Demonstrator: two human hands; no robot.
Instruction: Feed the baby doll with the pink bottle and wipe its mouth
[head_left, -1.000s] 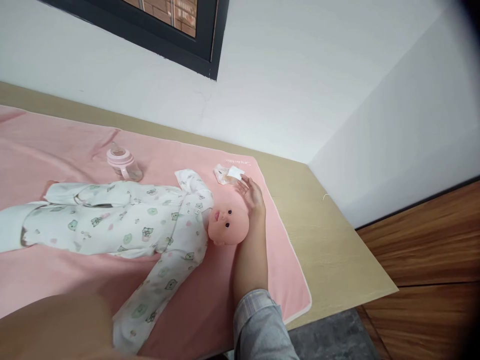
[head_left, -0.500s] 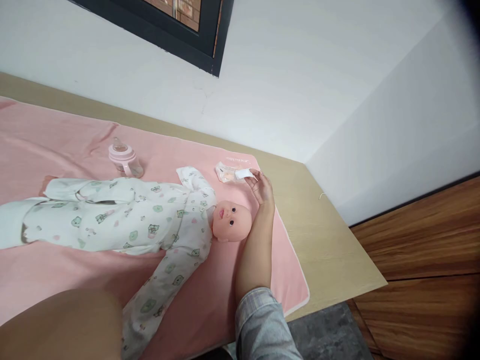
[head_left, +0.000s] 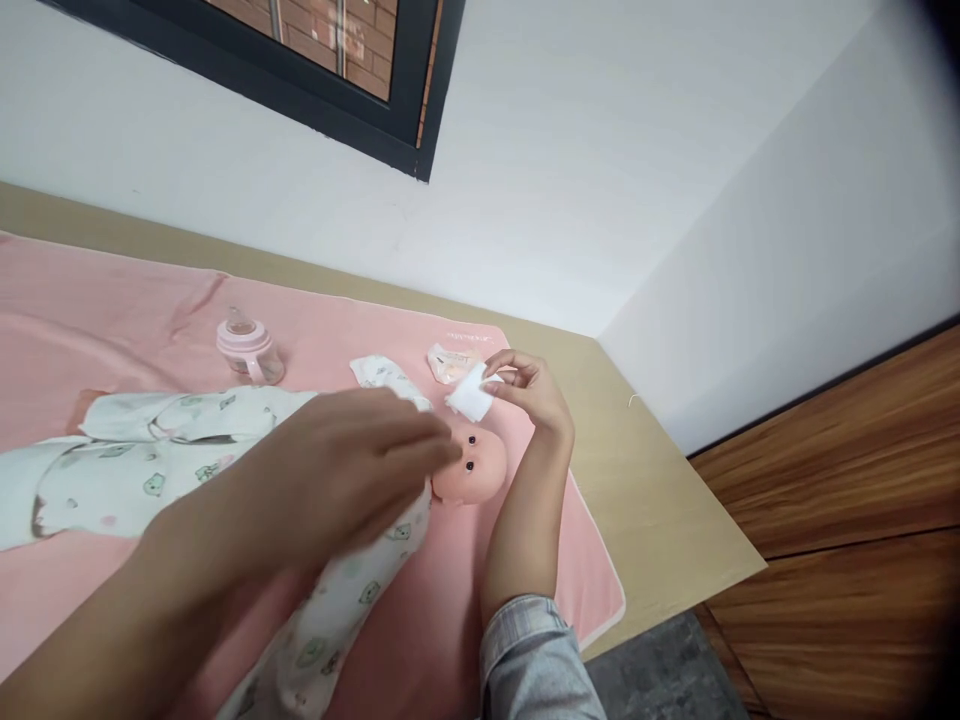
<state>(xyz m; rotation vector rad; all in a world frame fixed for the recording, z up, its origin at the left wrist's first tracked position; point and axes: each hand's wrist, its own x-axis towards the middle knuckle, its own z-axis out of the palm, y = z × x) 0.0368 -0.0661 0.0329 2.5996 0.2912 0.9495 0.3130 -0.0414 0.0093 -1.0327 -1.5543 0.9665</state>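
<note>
My right hand [head_left: 529,385] pinches a white wipe [head_left: 472,392] between thumb and fingers, just above the doll's head. Beside the wipe lies a small clear-and-white packet [head_left: 450,362] on the pink blanket. The baby doll [head_left: 480,468] rests on its back, its head towards the right and its white patterned suit [head_left: 225,415] stretching left. My left hand [head_left: 360,465] hovers over the doll's chest, somewhat blurred, with fingers stretched out and nothing seen in them. It hides the doll's upper body and the lower part of its face.
A pink-topped baby bottle [head_left: 253,348] stands on the pink blanket [head_left: 112,290] beyond the doll's legs. The blanket covers much of a wooden table [head_left: 637,510]. A white wall with a dark-framed window [head_left: 409,80] rises behind, and wood panels [head_left: 840,500] stand at right.
My left arm has swung up from the lower left, bringing that hand over the doll's chest. My right hand has drawn the wipe away from the packet, nearer the doll's head.
</note>
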